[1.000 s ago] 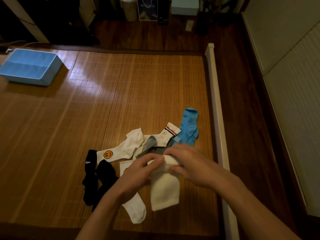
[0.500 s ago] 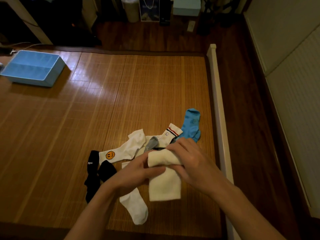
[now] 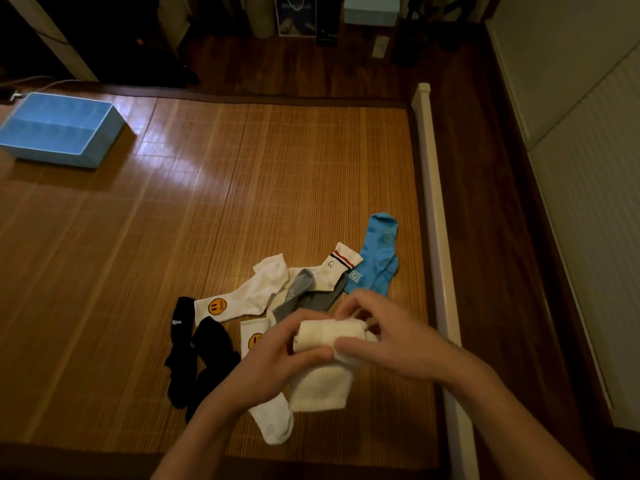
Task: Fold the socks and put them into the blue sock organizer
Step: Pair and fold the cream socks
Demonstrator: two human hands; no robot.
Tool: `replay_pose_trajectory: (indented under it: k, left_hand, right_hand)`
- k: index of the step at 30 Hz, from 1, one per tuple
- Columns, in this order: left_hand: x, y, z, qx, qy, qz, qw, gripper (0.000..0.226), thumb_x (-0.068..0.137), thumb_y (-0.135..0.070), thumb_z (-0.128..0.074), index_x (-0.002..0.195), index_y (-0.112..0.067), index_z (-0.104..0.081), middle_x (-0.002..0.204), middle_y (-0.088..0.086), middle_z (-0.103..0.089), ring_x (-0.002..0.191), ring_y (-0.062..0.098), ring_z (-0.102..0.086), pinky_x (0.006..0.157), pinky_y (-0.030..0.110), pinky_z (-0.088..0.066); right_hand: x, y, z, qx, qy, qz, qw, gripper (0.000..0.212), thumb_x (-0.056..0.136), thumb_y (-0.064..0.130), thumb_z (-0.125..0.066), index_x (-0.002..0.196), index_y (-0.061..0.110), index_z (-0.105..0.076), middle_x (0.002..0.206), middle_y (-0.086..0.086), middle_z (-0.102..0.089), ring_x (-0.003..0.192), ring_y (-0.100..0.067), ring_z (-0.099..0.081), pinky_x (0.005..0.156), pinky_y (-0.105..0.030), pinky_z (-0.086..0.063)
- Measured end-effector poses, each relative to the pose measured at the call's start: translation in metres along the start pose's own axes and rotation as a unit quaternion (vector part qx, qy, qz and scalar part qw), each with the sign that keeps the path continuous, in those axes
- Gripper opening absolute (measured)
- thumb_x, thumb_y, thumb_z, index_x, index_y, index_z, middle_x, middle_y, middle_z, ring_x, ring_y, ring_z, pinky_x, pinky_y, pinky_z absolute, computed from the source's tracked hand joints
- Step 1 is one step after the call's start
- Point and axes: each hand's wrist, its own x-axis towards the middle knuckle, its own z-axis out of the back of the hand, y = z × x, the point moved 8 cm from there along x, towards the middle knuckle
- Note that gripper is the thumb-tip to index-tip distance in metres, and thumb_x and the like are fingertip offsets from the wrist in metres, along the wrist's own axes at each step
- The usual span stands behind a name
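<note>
Both my hands hold a cream sock above the bamboo mat. Its upper part is rolled into a tube; its lower end hangs down. My left hand grips the roll's left end, thumb under it. My right hand pinches the right end with curled fingers. Loose socks lie behind and left: a white smiley sock, a second smiley sock partly under my left hand, grey socks, a striped white sock, blue socks and black socks. The blue sock organizer sits far left.
The bamboo mat spreads wide between the socks and the organizer. A white rail runs along the mat's right edge, with dark wood floor beyond. Boxes and bags stand at the far wall.
The sock's top has been rolled down toward me into a tube, so the hanging part looks shorter. Both hands shifted slightly nearer and now wrap the roll's ends.
</note>
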Motion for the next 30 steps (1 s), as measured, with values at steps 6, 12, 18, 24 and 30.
replay_pose_trajectory:
  k: [6,12,18,24,30]
  left_hand:
    - [0.002,0.012,0.003,-0.039,-0.03,0.087,0.995,0.055,0.077,-0.04,-0.08,0.128,-0.025,-0.064,0.117,-0.005,-0.073,0.108,0.013,-0.071,0.085,0.032,-0.062]
    - [0.001,0.018,-0.003,-0.16,-0.03,0.158,0.974,0.049,0.077,-0.04,-0.077,0.123,-0.026,-0.067,0.11,-0.007,-0.078,0.102,0.012,-0.075,0.078,0.031,-0.063]
    - [0.0,0.021,0.001,-0.137,-0.043,0.153,0.978,0.054,0.075,-0.046,-0.079,0.125,-0.031,-0.065,0.11,-0.011,-0.077,0.102,0.01,-0.074,0.078,0.03,-0.063]
    - [0.002,0.016,0.005,-0.048,-0.066,0.102,0.991,0.054,0.073,-0.047,-0.083,0.122,-0.03,-0.069,0.107,-0.019,-0.075,0.098,0.001,-0.072,0.074,0.019,-0.059]
    - [0.005,0.006,0.005,0.076,0.011,0.034,0.996,0.062,0.074,-0.029,-0.092,0.131,-0.028,-0.066,0.116,-0.011,-0.074,0.109,0.005,-0.07,0.091,0.03,-0.06]
  right_hand:
    - [0.002,0.002,-0.004,-0.112,-0.005,0.042,0.993,0.048,0.088,0.047,-0.07,0.131,0.037,-0.053,0.121,0.018,-0.056,0.109,0.002,-0.053,0.094,-0.033,-0.053]
    - [-0.007,0.013,-0.005,-0.186,-0.121,0.105,0.969,0.054,0.089,0.032,-0.069,0.138,0.015,-0.053,0.135,-0.001,-0.056,0.124,-0.015,-0.052,0.101,-0.038,-0.052]
    - [-0.01,0.009,-0.01,-0.161,-0.141,0.102,0.971,0.053,0.085,0.021,-0.079,0.133,0.013,-0.057,0.131,-0.001,-0.056,0.122,-0.012,-0.051,0.099,-0.033,-0.052]
    - [-0.012,0.001,-0.019,-0.151,-0.147,0.083,0.974,0.053,0.083,0.027,-0.079,0.129,0.02,-0.054,0.128,0.005,-0.051,0.118,-0.008,-0.049,0.092,-0.032,-0.055]
    - [-0.003,-0.027,-0.032,-0.077,0.015,-0.009,0.997,0.088,0.076,0.063,-0.074,0.148,0.045,-0.029,0.143,0.021,-0.044,0.126,0.0,-0.045,0.1,-0.037,-0.052]
